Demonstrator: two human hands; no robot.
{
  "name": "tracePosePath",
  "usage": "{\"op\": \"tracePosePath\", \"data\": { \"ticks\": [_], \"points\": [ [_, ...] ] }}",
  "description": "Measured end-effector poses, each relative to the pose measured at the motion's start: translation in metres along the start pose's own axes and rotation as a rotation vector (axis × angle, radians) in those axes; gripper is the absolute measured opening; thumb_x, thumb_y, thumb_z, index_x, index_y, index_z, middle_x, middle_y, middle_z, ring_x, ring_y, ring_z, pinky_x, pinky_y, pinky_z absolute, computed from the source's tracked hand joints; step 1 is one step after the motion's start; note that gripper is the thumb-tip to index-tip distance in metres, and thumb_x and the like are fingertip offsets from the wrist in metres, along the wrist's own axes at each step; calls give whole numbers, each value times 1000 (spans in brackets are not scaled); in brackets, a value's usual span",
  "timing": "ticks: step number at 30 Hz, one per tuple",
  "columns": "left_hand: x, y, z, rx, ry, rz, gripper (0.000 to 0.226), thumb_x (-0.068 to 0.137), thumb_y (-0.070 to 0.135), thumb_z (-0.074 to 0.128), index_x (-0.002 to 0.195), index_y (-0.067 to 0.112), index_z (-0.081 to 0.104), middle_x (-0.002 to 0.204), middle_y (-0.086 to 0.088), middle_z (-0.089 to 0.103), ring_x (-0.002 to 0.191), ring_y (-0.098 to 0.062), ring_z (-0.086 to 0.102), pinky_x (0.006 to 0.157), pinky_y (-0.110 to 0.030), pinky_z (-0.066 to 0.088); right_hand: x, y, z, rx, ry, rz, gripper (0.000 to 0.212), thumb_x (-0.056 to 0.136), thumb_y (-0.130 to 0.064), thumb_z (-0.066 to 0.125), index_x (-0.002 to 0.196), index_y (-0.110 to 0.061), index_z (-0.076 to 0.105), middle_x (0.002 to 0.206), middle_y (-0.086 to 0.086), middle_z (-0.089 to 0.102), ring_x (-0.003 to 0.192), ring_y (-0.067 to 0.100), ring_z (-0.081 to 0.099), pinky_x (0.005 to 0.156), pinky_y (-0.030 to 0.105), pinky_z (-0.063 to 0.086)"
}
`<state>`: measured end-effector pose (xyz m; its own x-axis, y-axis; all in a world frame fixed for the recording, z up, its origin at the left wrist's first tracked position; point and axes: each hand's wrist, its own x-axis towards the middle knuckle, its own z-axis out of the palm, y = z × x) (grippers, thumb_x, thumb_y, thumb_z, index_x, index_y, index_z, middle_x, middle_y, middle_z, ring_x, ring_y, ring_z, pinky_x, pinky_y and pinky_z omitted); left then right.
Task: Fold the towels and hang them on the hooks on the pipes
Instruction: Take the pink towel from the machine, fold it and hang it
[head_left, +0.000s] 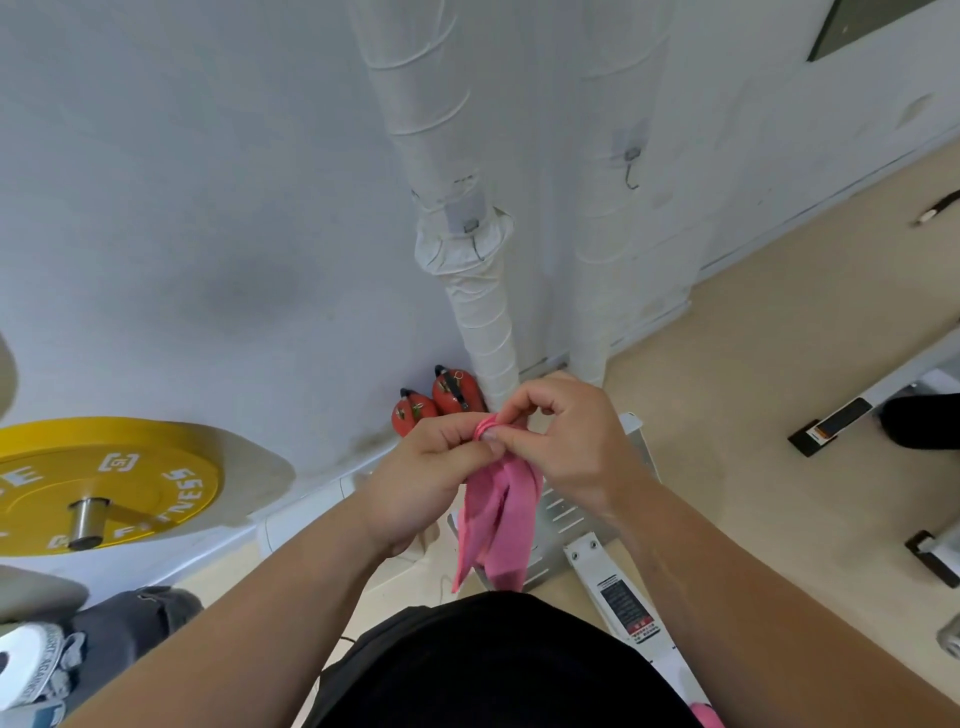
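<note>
- Nearest the person, by the black shirt at the bottom edge, a scrap of pink cloth (705, 716) showed. I could not tell whether it was another towel.
- In front of the torso, the pink towel (501, 519) hung in the air, gathered into tight pleats at its top. The rest dangled loose above a metal machine base (558, 512) on the floor.
- The left hand (431, 467) pinched the gathered top between thumb and fingers. The right hand (566, 447) had its fingertips curled onto the same bunch from the other side, so the two hands touched.
- Off to the left, a yellow weight plate (130, 483) sat on its bar.
- Two red objects (441, 402) stood at the foot of the wall, just beside the left pipe (441, 130).
- Farther up, the left pipe's hook (475, 241) and the right pipe's hook (631, 169) were both bare.
- To my eye the towel looked bunched rather than squarely folded. The hooks were thin, so a thick wad might not seat and could slide off, and the loose lower layers might fall open if either pinch eased on the way up.
</note>
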<state>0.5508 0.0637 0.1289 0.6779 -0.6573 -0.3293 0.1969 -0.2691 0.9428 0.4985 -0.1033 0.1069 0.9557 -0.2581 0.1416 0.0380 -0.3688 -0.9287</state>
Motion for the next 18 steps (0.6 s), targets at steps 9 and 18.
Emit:
{"op": "tracePosePath", "data": {
  "ticks": [9,18],
  "points": [
    [0,0,-12,285,11,128,19,103,16,58,109,9,74,98,-13,78,96,-32,72,94,-47,54,-5,-2,2,156,3,33,19,78,-14,84,84,-13,66,64,7,62,60,3,51,61,12,40],
    [10,21,-48,44,460,134,29,101,4,43,91,9,69,78,-6,67,73,-17,59,71,-33,46,1,29,-1,-200,-110,-43,12,84,-33,77,93,-31,70,77,-13,57,88,12,54,81,32,47]
  ]
}}
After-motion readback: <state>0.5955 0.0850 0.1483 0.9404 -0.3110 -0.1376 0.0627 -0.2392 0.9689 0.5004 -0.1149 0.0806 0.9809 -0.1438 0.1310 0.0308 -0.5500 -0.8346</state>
